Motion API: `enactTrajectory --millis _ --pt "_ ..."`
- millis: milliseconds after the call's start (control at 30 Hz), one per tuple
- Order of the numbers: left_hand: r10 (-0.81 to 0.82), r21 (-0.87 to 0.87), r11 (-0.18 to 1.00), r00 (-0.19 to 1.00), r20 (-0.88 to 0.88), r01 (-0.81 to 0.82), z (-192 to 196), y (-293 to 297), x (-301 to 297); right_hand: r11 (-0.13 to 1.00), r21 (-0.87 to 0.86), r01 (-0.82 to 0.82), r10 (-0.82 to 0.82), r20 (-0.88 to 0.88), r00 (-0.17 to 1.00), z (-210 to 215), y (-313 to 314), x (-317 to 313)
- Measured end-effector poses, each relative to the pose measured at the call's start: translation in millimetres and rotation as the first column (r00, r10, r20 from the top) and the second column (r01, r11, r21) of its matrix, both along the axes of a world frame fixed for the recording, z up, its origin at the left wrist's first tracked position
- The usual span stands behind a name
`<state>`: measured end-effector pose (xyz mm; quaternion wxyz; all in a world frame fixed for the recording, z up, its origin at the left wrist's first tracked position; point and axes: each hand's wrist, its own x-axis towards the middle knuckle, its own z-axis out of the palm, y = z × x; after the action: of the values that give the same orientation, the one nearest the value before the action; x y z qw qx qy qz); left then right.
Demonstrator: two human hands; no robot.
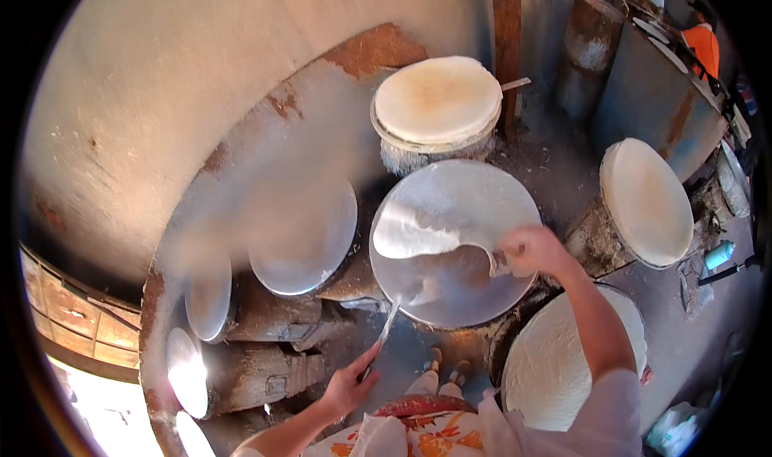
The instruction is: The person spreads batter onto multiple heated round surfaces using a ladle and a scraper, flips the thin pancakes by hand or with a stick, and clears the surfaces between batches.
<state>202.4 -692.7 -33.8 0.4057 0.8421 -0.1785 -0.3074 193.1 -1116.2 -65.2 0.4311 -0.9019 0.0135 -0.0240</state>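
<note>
- Wall (241, 47), pale and smoke-stained, curving round the far side; rusty post (507, 30) upright before it.
- Floor (671, 296), grey, at right.
- Pan (519, 207), round, grey metal, central, in front of the person.
- White patch (412, 233), wet-looking, in the pan, left of its middle, tapering toward the right hand.
- Right hand (531, 249), over the pan's right part; fingers curled closed round a small curved thing (494, 262), too blurred to identify.
- Left hand (351, 386), below the pan's near edge; fingers closed round a stick (389, 325), pale, slanting up so that its far end overlaps the pan's near rim; contact cannot be told.
- Vat (635, 316), wide, at lower right, filled with a white mass (555, 360); right forearm passes above it.
- Far disc (437, 99), white with a brownish middle, on a round stand beyond the pan.
- Right disc (647, 203), similar, tilted in view, well to the right.
- Side pans (318, 248), grey, in a curved row at left, partly veiled by steam (261, 207).
- Barrel (591, 51), rusty, upper right; beside it a blue-grey tank (655, 119).
- Co-worker (704, 51), orange top, at far upper right.
</note>
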Motion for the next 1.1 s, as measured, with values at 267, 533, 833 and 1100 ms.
enactTrajectory --millis 267,533,833,1100 --pt "0.129 -0.043 0.99 0.987 -0.101 -0.134 16 11 -8 0.995 -0.02 -0.093 0.094 0.098 0.991 18 7 4" --pt "0.215 -0.142 0.955 0.937 -0.274 -0.26 36 8 11 0.994 0.026 -0.108 0.106 0.073 0.992 13 9 -19" --pt "0.191 -0.195 0.951 0.951 -0.245 -0.241 24 -21 34 0.986 0.0 0.169 -0.164 0.246 0.955 -11 24 -84" --pt "0.063 -0.387 0.88 0.875 -0.48 -0.275 53 -9 49 0.867 -0.438 0.237 -0.189 0.149 0.97 7 129 -135"
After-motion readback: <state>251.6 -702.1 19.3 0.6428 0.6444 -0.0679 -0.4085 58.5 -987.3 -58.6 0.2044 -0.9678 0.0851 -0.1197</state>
